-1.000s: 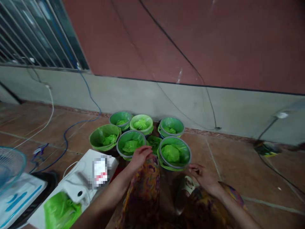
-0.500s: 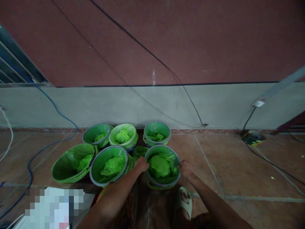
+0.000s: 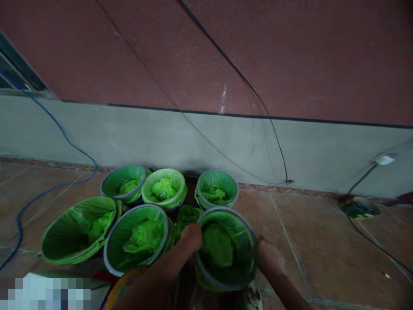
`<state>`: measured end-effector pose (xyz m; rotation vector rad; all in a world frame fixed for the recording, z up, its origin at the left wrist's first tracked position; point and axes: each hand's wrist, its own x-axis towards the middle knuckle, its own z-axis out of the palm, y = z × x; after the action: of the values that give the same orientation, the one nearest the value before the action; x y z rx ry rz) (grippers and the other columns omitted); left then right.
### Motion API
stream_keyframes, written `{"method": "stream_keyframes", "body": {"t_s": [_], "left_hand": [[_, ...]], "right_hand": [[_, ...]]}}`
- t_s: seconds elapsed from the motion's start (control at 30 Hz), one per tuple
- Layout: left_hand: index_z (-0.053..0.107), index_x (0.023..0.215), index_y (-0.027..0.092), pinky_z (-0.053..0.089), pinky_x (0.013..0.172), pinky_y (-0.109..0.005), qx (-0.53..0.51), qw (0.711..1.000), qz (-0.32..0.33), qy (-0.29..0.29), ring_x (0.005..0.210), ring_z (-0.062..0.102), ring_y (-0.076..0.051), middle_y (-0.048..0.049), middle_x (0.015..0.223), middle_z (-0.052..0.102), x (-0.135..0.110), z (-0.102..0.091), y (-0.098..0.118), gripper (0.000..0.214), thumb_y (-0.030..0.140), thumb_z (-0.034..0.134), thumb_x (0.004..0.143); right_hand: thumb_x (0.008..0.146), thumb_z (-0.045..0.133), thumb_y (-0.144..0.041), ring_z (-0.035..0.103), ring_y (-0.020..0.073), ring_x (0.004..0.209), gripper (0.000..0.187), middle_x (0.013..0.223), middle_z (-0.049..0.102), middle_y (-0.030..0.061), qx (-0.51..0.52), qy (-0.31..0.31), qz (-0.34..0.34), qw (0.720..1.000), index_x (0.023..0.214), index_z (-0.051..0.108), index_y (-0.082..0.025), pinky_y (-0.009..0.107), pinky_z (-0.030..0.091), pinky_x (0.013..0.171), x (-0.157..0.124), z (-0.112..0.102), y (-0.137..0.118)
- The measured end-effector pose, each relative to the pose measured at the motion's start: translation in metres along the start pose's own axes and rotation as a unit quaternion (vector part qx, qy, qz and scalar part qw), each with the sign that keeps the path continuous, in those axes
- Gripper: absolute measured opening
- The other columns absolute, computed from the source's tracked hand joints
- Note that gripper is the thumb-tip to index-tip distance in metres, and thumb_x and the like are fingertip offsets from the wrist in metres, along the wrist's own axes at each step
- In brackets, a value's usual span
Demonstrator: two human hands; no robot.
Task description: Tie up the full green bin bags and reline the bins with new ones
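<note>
Both my hands grip one small bucket (image 3: pixel 226 284) lined with a green plastic bag. My left hand (image 3: pixel 190 237) is closed on its left rim and my right hand (image 3: pixel 267 258) is closed on its right rim. This bucket sits nearest to me and looks raised a little off the floor. Around it stand several more buckets lined with green bags: one (image 3: pixel 137 239) just left of it, a tilted one (image 3: pixel 79 232) farther left, and three at the back (image 3: pixel 122 185) (image 3: pixel 164 189) (image 3: pixel 217 189), close to the wall.
A grey and red wall (image 3: pixel 206 133) rises right behind the buckets. A blue cable (image 3: pixel 48 189) curves over the tiled floor at the left. A black cable (image 3: pixel 274 142) runs down the wall, and a power strip (image 3: pixel 358 209) lies at the right. A white object (image 3: pixel 48 292) is at the bottom left.
My hands went from my lap to the near bucket's rim and closed on it. The bucket now sits closer and larger in view, and my head has moved nearer.
</note>
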<state>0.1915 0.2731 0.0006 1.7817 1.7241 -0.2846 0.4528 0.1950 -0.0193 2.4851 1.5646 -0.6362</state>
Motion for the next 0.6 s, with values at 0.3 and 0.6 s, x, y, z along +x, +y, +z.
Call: {"method": "stream_keyframes", "body": {"t_s": [0.3, 0.6], "left_hand": [[0.043, 0.139, 0.008, 0.046, 0.1, -0.034, -0.149, 0.955, 0.0, 0.257, 0.121, 0.06, -0.026, -0.0198, 0.131, 0.061, 0.013, -0.067, 0.007, 0.055, 0.035, 0.051, 0.092], [0.057, 0.127, 0.012, 0.046, 0.098, -0.032, -0.108, 0.988, 0.045, 0.101, 0.113, 0.063, -0.025, -0.0153, 0.122, 0.064, 0.001, -0.055, 0.022, 0.046, 0.036, 0.051, 0.088]], "right_hand": [[0.091, 0.049, -0.038, 0.069, 0.0263, 0.092, 0.033, 0.092, 0.074, 0.017, 0.078, 0.088, -0.022, 0.993, 0.091, 0.07, -0.013, 0.029, 0.044, 0.07, 0.132, -0.079, -0.063], [0.088, 0.051, -0.051, 0.069, 0.0337, 0.099, 0.057, 0.109, 0.069, 0.0261, 0.121, 0.049, 0.077, 0.988, 0.119, 0.061, -0.003, 0.036, 0.052, 0.073, 0.2, -0.006, -0.101]]}}
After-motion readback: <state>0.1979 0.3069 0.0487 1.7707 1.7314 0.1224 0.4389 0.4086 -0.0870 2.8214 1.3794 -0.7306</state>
